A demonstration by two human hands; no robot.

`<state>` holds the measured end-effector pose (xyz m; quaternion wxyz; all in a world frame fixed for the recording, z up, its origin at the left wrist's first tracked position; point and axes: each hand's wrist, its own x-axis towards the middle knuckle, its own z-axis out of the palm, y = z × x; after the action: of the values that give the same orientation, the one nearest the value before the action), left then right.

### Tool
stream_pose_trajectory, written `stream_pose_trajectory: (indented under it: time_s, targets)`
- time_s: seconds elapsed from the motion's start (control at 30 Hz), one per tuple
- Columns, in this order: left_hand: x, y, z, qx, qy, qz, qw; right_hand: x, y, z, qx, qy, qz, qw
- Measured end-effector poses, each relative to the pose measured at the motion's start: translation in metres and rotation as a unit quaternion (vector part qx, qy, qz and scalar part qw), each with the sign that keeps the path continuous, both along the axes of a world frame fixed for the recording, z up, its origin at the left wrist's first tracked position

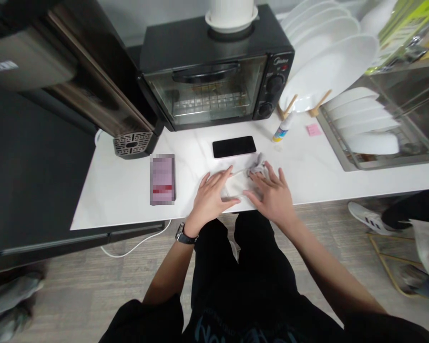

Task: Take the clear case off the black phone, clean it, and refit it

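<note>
A small whitish cloth item (236, 184), perhaps a folded cloth or pouch, lies flat on the counter near its front edge. Its far right corner has a grey bunched part (258, 166), and its exact kind is hard to make out. My left hand (211, 194) rests on its left side with the fingers stretched out. On the right side lies my right hand (272, 193), fingers spread, touching the item and the grey bunch. Just beyond them is a black-screened phone (234, 147). A second phone (162, 179), its screen blurred out, lies left of my left hand.
A black toaster oven (214, 71) stands behind, carrying a white pot on a saucer (232, 19). Right of it are a small bottle (283, 128), pink sticky notes (313, 129), large white plates (336, 66) and a sink (350, 162). A dispenser (134, 143) stands left. Another person's shoe (370, 216) shows at right.
</note>
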<state>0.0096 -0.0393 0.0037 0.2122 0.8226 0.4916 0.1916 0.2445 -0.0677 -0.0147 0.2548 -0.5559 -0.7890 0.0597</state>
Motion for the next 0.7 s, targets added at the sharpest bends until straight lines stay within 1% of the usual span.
stream_pose_trajectory:
  time_s: [0.1, 0.13, 0.17, 0.2, 0.23, 0.3, 0.37, 0.4, 0.47, 0.53, 0.57, 0.6, 0.63, 0.7]
  targets:
    - [-0.002, -0.001, -0.003, 0.025, -0.002, 0.004, 1.0, -0.024, -0.011, 0.001, -0.017, 0.011, 0.123, 0.992]
    - [-0.002, -0.001, -0.003, 0.033, 0.001, 0.006, 0.999, -0.024, -0.016, 0.002, -0.024, 0.012, 0.144, 0.989]
    - [-0.002, -0.001, -0.004, 0.042, 0.003, 0.007, 0.999, -0.02, -0.021, 0.003, -0.028, 0.011, 0.146, 0.989]
    - [-0.002, -0.001, -0.005, 0.05, 0.004, 0.007, 0.999, -0.012, -0.024, 0.004, -0.028, 0.007, 0.129, 0.991]
    - [-0.002, 0.0, -0.006, 0.058, 0.003, 0.006, 0.998, -0.001, -0.024, 0.004, -0.024, 0.001, 0.099, 0.995]
    - [-0.003, 0.001, -0.008, 0.069, -0.009, 0.004, 0.998, 0.018, -0.02, 0.004, -0.006, -0.017, 0.023, 1.0]
    - [-0.003, 0.001, -0.011, 0.077, -0.032, 0.001, 0.997, 0.023, -0.011, 0.003, 0.006, -0.037, -0.036, 0.999]
    - [-0.004, 0.001, -0.012, 0.081, -0.046, -0.001, 0.996, 0.019, -0.007, 0.002, 0.004, -0.043, -0.04, 0.998]
    - [-0.005, -0.002, -0.014, 0.095, -0.073, -0.008, 0.993, 0.002, -0.002, 0.002, -0.004, -0.03, 0.002, 1.0]
    - [-0.006, -0.006, -0.016, 0.105, -0.084, -0.018, 0.991, -0.017, -0.003, 0.006, 0.006, 0.012, 0.056, 0.998]
    - [-0.006, -0.009, -0.017, 0.108, -0.082, -0.022, 0.991, -0.022, -0.005, 0.009, 0.022, 0.043, 0.061, 0.997]
    - [-0.007, -0.012, -0.018, 0.108, -0.078, -0.025, 0.991, -0.023, -0.008, 0.014, 0.043, 0.08, 0.044, 0.995]
    - [-0.007, -0.014, -0.02, 0.109, -0.074, -0.025, 0.991, -0.019, -0.011, 0.02, 0.067, 0.12, 0.009, 0.99]
    - [-0.006, -0.019, -0.022, 0.112, -0.074, -0.018, 0.991, -0.001, -0.019, 0.032, 0.116, 0.195, -0.083, 0.97]
